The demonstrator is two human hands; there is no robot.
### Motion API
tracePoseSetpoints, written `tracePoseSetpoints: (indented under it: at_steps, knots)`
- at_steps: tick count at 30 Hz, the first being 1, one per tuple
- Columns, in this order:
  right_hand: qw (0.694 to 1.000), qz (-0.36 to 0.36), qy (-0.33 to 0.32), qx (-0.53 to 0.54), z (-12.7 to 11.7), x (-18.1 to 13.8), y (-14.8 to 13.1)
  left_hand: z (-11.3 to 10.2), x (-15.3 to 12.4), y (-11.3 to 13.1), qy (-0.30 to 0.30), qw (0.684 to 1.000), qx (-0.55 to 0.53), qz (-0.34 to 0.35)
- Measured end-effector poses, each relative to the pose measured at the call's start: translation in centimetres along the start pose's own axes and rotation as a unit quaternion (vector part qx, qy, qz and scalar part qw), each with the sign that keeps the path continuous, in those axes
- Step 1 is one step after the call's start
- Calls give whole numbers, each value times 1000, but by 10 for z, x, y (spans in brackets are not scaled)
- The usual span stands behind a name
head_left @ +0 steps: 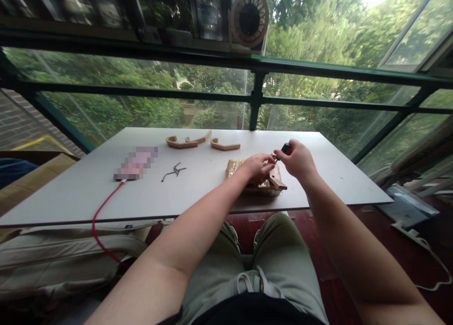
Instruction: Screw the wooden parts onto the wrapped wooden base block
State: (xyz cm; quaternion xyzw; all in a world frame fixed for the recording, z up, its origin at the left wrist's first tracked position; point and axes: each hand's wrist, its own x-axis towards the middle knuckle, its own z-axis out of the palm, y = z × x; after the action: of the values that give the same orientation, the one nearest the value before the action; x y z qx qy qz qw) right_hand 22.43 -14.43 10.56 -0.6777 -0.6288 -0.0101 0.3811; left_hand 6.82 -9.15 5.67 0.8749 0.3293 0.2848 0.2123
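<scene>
My right hand (299, 161) is closed round a screwdriver (284, 149) with a black and red handle, its shaft pointing down and left. The tip is hidden by my fingers. My left hand (258, 167) has its fingers bent over a wooden hook (278, 181), close to the screwdriver's tip. That hook shows a dark hole and a bent end, and lies on top of a light brown block-like bundle (231, 166) that looks wrapped in clear plastic. Whether a screw sits between my left fingers cannot be seen.
Several more curved wooden hooks (225, 145) lie along the table's far side. Small dark metal pieces (174, 171) are left of centre. A phone (136, 163) with a red cable (97, 214) lies at the left of the white table (198, 193). A round fan (249, 17) stands beyond.
</scene>
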Motion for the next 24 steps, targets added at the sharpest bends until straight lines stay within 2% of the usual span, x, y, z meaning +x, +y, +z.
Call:
tracePoseSetpoints:
  at_steps: [5, 7, 10, 13, 17, 24]
  knots:
    - [1000, -9, 9, -3, 8, 0, -2, 3, 4, -4, -11, 1000, 14, -8]
    - [999, -19, -6, 30, 10, -1, 0, 3, 6, -6, -15, 1000, 15, -9]
    - [982, -43, -78, 166, 8, -1, 4, 4, 6, -8, -12, 1000, 12, -5]
    - [937, -70, -147, 308, 2, 0, 7, 4, 5, -7, -9, 1000, 14, -3]
    - [918, -87, -161, 351, -3, 5, 10, 2, 3, -4, -15, 1000, 21, -12]
    - [919, -74, -135, 363, 3, 5, 18, 3, 3, -5, -12, 1000, 8, -21]
